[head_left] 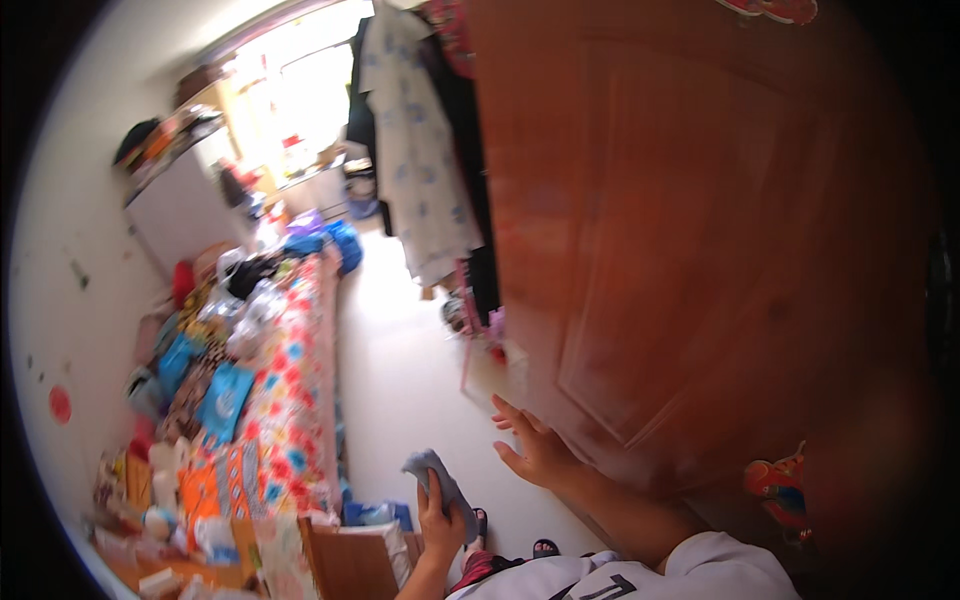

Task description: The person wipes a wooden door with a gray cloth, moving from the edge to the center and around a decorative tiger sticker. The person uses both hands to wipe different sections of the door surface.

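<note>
My left hand (436, 522) is closed around a folded grey-blue cloth (452, 494), held low in front of my body. To its right, my right hand (537, 452) is raised with the fingers apart and nothing in it. It is nearest to the lower part of a brown wooden door (690, 250), and I cannot tell whether it touches. The door's panelled face fills the right side of the view.
On the left stands a bed with a flowered sheet (292, 400), heaped with bags and clothes. Pale floor (395, 370) runs between it and hanging clothes (420, 170) beside the door. A wooden board (350, 560) stands by my left forearm. A bright window (310, 95) is far off.
</note>
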Demonstrator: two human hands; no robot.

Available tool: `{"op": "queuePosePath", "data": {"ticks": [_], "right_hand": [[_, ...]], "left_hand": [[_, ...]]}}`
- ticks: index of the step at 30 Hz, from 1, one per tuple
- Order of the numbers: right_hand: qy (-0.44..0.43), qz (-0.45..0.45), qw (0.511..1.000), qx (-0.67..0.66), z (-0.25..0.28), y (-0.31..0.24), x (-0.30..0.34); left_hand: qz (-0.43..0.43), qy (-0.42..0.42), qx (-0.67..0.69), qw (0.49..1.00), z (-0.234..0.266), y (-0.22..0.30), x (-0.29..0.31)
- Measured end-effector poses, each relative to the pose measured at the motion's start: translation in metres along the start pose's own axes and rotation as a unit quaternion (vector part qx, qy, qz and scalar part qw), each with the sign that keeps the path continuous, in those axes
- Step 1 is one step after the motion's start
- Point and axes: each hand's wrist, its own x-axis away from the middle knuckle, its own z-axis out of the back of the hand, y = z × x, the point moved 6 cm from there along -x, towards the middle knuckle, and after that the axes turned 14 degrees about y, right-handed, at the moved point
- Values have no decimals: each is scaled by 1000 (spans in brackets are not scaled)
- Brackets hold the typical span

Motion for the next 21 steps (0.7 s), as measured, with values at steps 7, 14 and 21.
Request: {"op": "queuePosePath", "data": {"ticks": [7,14,21], "right_hand": [[427,230,721,495,137,-101,-23],[432,161,496,735,153,-73,-26],[419,127,486,757,160,-37,-22]], "left_hand": [[-220,-31,169,960,-98,79,-174],[-468,-42,237,850,-165,200,-257],[-444,-6,253,860,-217,213,-288]]}}
